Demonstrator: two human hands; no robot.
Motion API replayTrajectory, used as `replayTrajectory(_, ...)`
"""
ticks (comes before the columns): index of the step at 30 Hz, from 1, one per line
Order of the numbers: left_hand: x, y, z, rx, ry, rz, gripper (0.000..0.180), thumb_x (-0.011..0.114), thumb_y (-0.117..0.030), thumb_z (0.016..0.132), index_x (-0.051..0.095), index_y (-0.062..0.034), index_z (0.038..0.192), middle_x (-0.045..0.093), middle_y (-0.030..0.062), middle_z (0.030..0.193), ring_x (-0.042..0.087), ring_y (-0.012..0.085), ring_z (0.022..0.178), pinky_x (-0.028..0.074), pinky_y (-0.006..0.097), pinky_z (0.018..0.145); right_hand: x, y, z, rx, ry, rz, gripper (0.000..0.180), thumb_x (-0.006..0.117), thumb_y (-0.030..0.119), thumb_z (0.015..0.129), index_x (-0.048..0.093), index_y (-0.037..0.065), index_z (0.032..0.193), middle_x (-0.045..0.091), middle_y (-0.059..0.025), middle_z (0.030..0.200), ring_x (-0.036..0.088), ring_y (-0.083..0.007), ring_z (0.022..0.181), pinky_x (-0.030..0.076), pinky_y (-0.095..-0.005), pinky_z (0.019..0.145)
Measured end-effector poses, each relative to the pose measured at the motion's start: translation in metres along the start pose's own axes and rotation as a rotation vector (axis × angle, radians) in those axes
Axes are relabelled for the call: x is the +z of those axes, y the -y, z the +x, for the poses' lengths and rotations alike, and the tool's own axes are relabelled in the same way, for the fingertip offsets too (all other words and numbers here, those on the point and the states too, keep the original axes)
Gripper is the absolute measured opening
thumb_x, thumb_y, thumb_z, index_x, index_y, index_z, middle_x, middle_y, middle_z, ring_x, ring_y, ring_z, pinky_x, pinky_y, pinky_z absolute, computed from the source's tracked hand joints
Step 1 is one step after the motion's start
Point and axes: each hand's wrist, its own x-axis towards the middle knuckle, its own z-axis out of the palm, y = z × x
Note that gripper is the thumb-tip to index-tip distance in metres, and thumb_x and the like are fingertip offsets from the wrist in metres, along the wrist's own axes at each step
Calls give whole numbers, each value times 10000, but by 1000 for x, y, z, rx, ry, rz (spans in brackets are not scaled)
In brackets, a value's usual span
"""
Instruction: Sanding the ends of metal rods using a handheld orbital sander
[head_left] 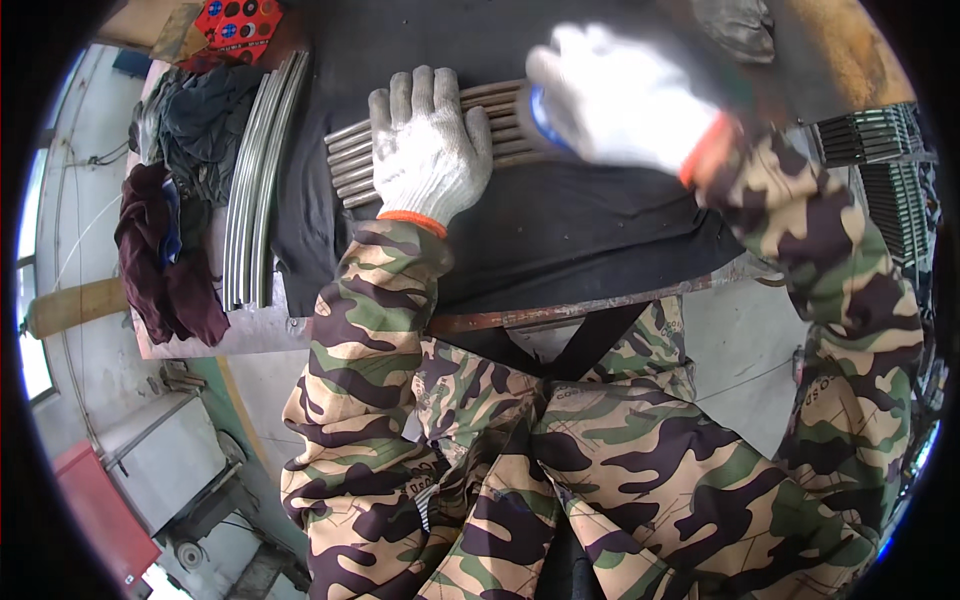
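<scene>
Several slim metal rods (pixel 350 158) lie side by side across the black cloth (pixel 590 235) on the bench. My left hand (pixel 425 145), in a white knit glove with an orange cuff, rests flat on their left part, fingers stretched out. Over the rods' right end is my right hand (pixel 625 105), gloved the same way and smeared by motion. A blue-edged thing (pixel 543 118) shows at its left side, seemingly held against the rods; its kind is not clear. The glove hides the rods' right ends.
Longer shiny metal tubes (pixel 262 190) lie at the bench's left, beside dark rags (pixel 205 125) and a maroon cloth (pixel 165 255). A red box (pixel 240 28) stands at the far left, a grey glove (pixel 737 25) at the far right. Stacked dark rods (pixel 880 160) sit beyond the right edge.
</scene>
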Motion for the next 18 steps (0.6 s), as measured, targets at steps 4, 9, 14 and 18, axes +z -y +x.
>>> replayTrajectory(4,-6,-2,2,20,24,2,345,642,-221,977,648,20,1224,660,196,1194,608,401,1132,458,542,988,-5,-1,11,11,35,-3,261,633,237,965,701,79,1160,695,-210,1100,726,-436,1007,612,-577,814)
replayTrajectory(9,0,0,-6,32,-52,24,382,650,-226,968,644,27,1254,660,215,1247,604,412,1179,456,546,1024,3,-20,27,0,-58,12,226,658,268,960,678,44,977,686,-230,946,718,-437,862,604,-561,712)
replayTrajectory(14,-5,0,-2,21,19,20,402,651,-232,986,651,30,1290,672,239,1329,612,429,1237,456,551,1061,-13,-5,26,-34,-15,64,246,636,277,991,689,37,1007,694,-263,978,726,-443,945,601,-573,767)
replayTrajectory(18,9,15,-3,2,14,-152,387,659,-213,988,654,25,1294,665,248,1372,608,449,1271,456,555,1112,9,-30,47,94,-13,-57,249,661,272,954,709,42,1039,713,-256,1028,730,-451,945,607,-564,760)
